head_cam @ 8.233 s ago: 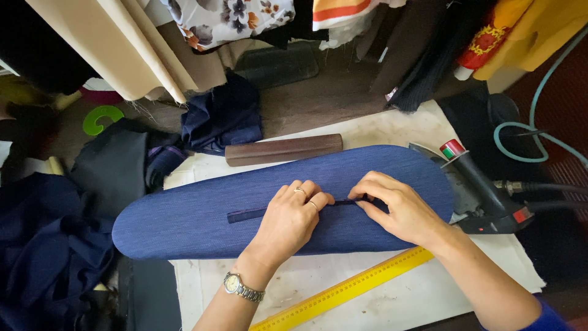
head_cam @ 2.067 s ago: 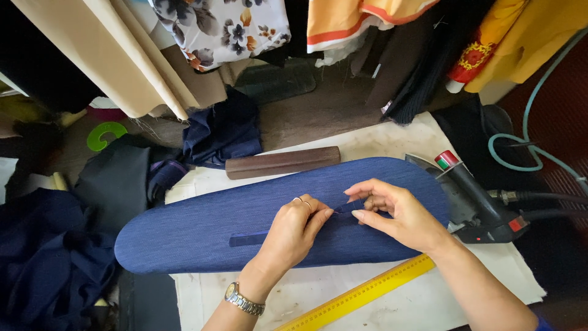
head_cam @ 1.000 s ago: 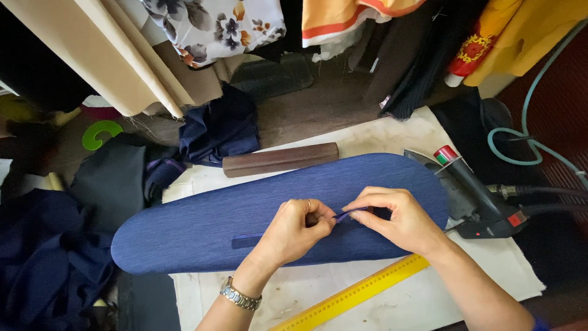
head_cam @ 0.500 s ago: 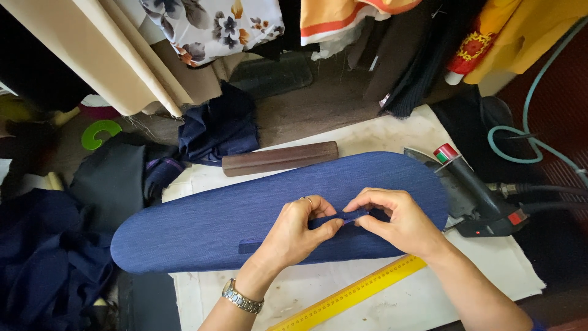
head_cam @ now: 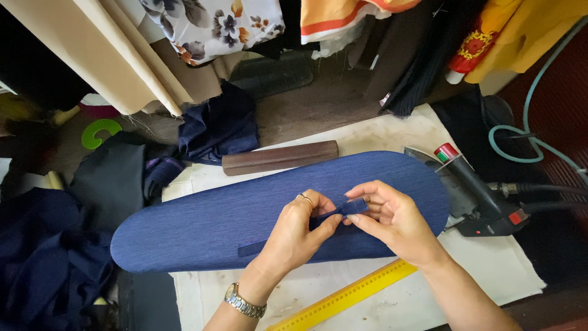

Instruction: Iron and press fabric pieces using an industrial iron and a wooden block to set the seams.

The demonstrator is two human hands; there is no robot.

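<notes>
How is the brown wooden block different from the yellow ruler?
The wooden block is dark brown, thick and plain; the yellow ruler is bright, thin, flat and marked along its edge. The block lies beyond the blue padded board, away from the hands; the ruler lies on the near side, running under the wrists and partly out of view. Both are long, straight and rest on the white cloth.

Both forearms enter from the near edge, converging mid-scene. Left hand (head_cam: 297, 236), ring on one finger, metal watch at wrist, fingers curled, pinching. Right hand (head_cam: 392, 220) palm-up, fingertips meeting left's, pinching too.
</notes>
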